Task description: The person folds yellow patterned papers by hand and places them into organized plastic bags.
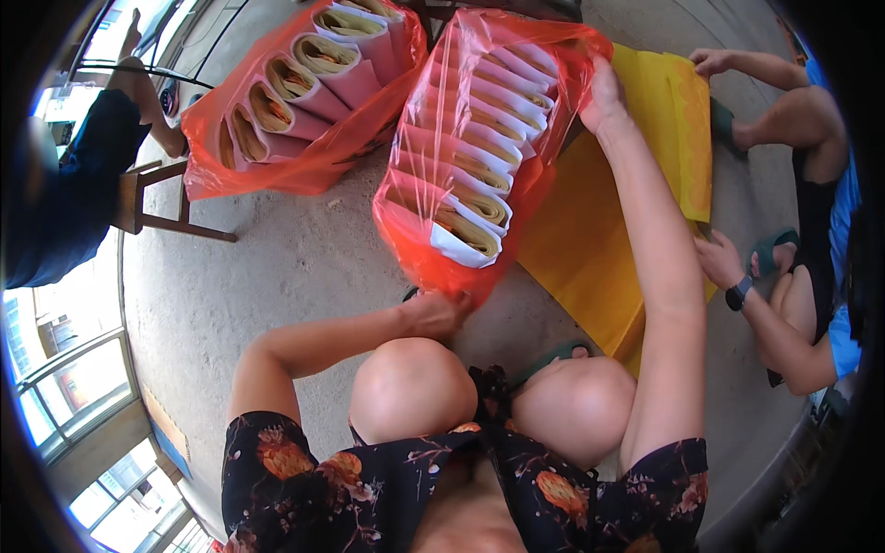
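A red plastic bag (406, 241) lies in front of me, packed with a row of folded paper bundles (481, 177) in pink and white wrappers, their yellowish folded ends facing right. My left hand (435, 313) is closed on the bag's gathered near end, just beyond my knees; its fingertips are partly hidden. At the far right corner, my right hand (604, 100) grips the bag's edge with the arm stretched out. Slightly left of this bag stands a second red plastic bag (304, 180), holding similar pink bundles (293, 88) with their mouth turned up.
A large yellow sheet (576, 249) spreads over the concrete floor (295, 267) to the right. A co-worker's hands (724, 263) hold its upright yellow part (656, 129). At the left, another person sits by a wooden stool (157, 198). Windows (78, 387) line the left side.
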Action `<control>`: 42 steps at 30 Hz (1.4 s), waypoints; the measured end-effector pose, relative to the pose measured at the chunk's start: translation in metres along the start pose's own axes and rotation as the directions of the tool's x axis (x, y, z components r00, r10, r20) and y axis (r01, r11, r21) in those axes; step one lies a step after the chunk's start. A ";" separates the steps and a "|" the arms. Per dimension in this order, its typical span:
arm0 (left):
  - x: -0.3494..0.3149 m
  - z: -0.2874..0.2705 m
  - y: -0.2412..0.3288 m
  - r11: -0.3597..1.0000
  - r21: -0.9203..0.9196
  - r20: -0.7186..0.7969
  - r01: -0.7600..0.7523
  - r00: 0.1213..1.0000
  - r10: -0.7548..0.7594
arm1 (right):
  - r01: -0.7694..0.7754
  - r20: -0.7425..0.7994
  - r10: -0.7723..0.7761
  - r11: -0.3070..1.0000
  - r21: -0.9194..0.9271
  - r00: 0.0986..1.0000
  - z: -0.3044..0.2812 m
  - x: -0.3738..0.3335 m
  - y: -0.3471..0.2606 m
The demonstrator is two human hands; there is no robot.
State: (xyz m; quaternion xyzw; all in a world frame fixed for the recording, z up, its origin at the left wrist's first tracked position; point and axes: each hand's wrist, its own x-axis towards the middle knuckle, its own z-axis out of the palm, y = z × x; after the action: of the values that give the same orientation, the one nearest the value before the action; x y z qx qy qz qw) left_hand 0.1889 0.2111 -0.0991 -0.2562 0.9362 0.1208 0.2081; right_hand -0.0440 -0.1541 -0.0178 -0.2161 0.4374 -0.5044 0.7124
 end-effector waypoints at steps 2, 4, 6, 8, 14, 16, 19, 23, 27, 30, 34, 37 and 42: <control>-0.015 0.005 -0.032 0.740 -0.659 0.066 0.137 0.990 -0.125 | -0.047 -0.074 0.049 0.998 0.033 0.996 0.006 -0.011 -0.002; -0.022 -0.040 -0.069 -0.141 -0.918 0.385 0.370 0.918 -0.097 | -0.070 -0.116 0.076 0.996 0.055 0.990 -0.010 -0.010 -0.015; -0.068 -0.043 -0.069 -0.718 -0.692 0.212 -0.071 0.931 -0.297 | -0.039 -0.146 0.040 0.999 0.006 0.988 -0.023 0.001 -0.014; -0.120 -0.050 -0.092 -0.670 -0.715 0.000 -0.198 0.959 -0.283 | -0.025 -0.168 0.011 0.996 -0.082 0.986 -0.025 0.007 -0.008; -0.148 -0.022 -0.186 -0.257 -0.850 0.008 -0.460 0.476 -0.880 | -0.178 -0.069 0.176 0.984 -0.023 0.982 -0.019 0.023 0.028; -0.056 -0.069 -0.168 -0.416 -0.725 0.085 -0.549 0.528 -0.845 | -0.238 -0.050 0.236 0.970 -0.038 0.970 -0.032 0.027 0.030; -0.033 -0.120 -0.159 -0.546 -0.679 0.133 -0.490 0.649 -0.749 | -0.295 -0.002 0.309 0.905 -0.308 0.951 -0.006 0.030 0.036; -0.002 -0.152 -0.189 -0.706 -0.527 0.186 -0.473 0.746 -0.639 | -0.298 0.113 0.485 0.686 -0.663 0.867 0.008 0.055 0.037; 0.033 -0.156 -0.220 -0.595 -0.654 0.109 -0.467 0.720 -0.685 | -0.266 0.147 0.568 0.577 -0.772 0.810 0.004 0.082 0.050; 0.042 -0.137 -0.253 -0.464 -0.724 0.130 -0.510 0.560 -0.818 | -0.305 0.145 0.474 0.742 -0.596 0.869 0.018 0.060 0.062; 0.051 -0.131 -0.274 -0.399 -0.772 0.116 -0.495 0.507 -0.854 | -0.334 0.137 0.402 0.873 -0.356 0.905 0.018 0.034 0.068; 0.052 -0.129 -0.267 -0.401 -0.786 0.101 -0.470 0.542 -0.834 | -0.382 0.084 0.437 0.853 -0.356 0.896 -0.010 0.048 0.071; 0.038 -0.135 -0.235 -0.388 -0.835 0.087 -0.390 0.602 -0.793 | -0.395 0.344 0.406 0.913 -0.105 0.847 -0.053 0.036 0.049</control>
State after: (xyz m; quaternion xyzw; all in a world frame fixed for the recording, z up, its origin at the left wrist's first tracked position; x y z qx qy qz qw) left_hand 0.2394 -0.0475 -0.0247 -0.5461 0.3018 0.6479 -0.4369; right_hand -0.0588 -0.1599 -0.0968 -0.2194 0.3428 -0.2902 0.8661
